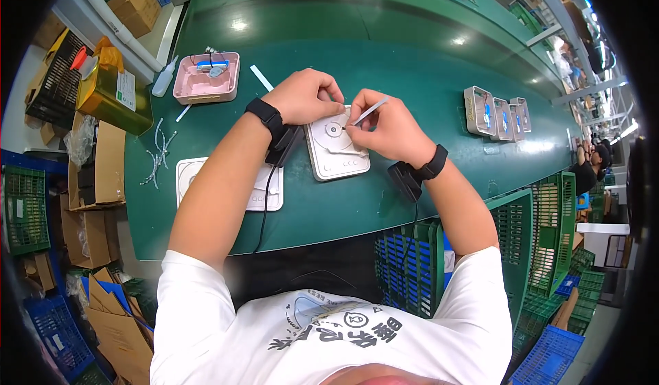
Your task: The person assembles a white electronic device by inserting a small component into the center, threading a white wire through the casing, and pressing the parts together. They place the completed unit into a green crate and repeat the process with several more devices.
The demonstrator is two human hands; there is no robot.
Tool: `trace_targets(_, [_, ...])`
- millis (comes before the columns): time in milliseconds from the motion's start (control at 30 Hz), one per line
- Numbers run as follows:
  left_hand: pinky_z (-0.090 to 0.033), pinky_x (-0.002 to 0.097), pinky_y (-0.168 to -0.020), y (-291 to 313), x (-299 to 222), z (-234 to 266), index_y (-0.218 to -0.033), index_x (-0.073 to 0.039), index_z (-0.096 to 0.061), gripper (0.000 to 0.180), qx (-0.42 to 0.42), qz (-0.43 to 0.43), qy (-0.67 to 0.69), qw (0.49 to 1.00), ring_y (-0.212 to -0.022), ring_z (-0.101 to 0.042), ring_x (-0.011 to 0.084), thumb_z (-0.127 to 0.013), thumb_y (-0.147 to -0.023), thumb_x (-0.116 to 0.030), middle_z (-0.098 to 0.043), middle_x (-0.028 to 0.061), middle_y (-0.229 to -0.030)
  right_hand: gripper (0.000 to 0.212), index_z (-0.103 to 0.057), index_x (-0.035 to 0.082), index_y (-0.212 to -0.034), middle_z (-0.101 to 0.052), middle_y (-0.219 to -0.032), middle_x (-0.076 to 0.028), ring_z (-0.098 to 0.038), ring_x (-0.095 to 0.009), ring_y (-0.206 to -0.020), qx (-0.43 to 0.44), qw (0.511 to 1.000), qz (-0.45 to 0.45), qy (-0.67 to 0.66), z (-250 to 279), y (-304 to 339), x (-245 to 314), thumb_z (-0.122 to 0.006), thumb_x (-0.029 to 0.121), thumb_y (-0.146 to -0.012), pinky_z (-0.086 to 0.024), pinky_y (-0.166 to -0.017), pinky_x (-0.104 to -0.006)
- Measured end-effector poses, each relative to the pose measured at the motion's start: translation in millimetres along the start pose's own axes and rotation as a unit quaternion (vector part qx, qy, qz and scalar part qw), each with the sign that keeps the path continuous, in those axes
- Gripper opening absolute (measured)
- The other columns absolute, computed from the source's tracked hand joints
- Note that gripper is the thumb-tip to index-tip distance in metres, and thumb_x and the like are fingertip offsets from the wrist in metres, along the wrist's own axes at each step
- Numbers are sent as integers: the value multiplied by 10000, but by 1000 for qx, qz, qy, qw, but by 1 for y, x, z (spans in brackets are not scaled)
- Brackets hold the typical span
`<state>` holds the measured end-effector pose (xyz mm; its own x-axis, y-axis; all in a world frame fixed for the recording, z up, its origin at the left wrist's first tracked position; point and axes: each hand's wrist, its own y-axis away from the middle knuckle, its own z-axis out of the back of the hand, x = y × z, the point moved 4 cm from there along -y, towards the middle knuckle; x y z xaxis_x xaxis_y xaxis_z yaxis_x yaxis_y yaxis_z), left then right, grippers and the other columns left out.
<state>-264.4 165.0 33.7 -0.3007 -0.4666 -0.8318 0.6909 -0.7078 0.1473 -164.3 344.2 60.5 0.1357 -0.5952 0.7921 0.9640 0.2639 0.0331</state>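
A white rectangular panel [341, 166] with rounded corners lies on the green table in front of me. It carries a round dial-like part [333, 130] and a pale strip-shaped piece below that. My left hand [305, 98] rests at the panel's upper left edge, its fingers curled down onto it. Between the fingers of my right hand [388, 130] is a slim light-grey pen-like tool [373, 110], slanted, its dark tip close to the round part. A second white panel [272, 200] lies to the left, partly hidden under my left forearm.
At the far left stand a pink box [206, 94] with wired parts, a small white bottle [165, 78] and loose white wires [158, 155]. Several light casings [480, 114] line up at the right. A yellow container [118, 97] stands past the left edge; green crates [410, 265] stand below the front edge.
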Motion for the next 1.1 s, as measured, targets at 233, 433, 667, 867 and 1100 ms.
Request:
trace_targets(233, [-609,348,-806,-3,9,-3,-1161,-36,-805,310,9,10,12,1000,-873,-768,175,-842,-976,-281,-824,89,-973,161,-695,30,-998,-764,-987,-13,-718,-104,-888,-20,1000,15,0,1,2,-1,-831,66,-918,-591,-785,-282])
trace_targets(433, [-611,354,-817,-4,11,-3,-1166,-48,-808,324,11,11,10,1000,-894,-778,191,-842,-975,-307,-826,95,-983,160,-707,27,-1007,-770,-973,-12,-704,-95,-854,-23,999,13,-44,-4,0,-8,-832,56,-913,-586,-781,-281])
trace_targets(667, [-604,349,-814,-3,15,-3,-1171,-48,-805,331,19,16,25,999,-885,-763,181,-845,-973,-311,-817,83,-976,157,-721,28,-1013,-767,-965,-6,-666,-68,-810,-47,999,0,0,7,3,7,-835,60,-911,-564,-747,-264])
trace_targets(867, [-602,348,-810,-3,12,-3,-1169,-48,-805,330,19,18,19,999,-885,-758,174,-846,-972,-310,-812,77,-978,159,-717,30,-997,-745,-936,8,-647,-55,-797,-48,998,-40,-30,5,1,-5,-843,70,-908,-545,-723,-261])
trace_targets(1100, [-599,342,-812,-4,12,-6,-1173,-48,-805,334,11,20,21,1000,-897,-755,166,-848,-968,-309,-808,74,-993,164,-687,42,-972,-695,-905,26,-633,-53,-799,11,998,-43,-48,3,0,-9,-838,63,-913,-533,-715,-251])
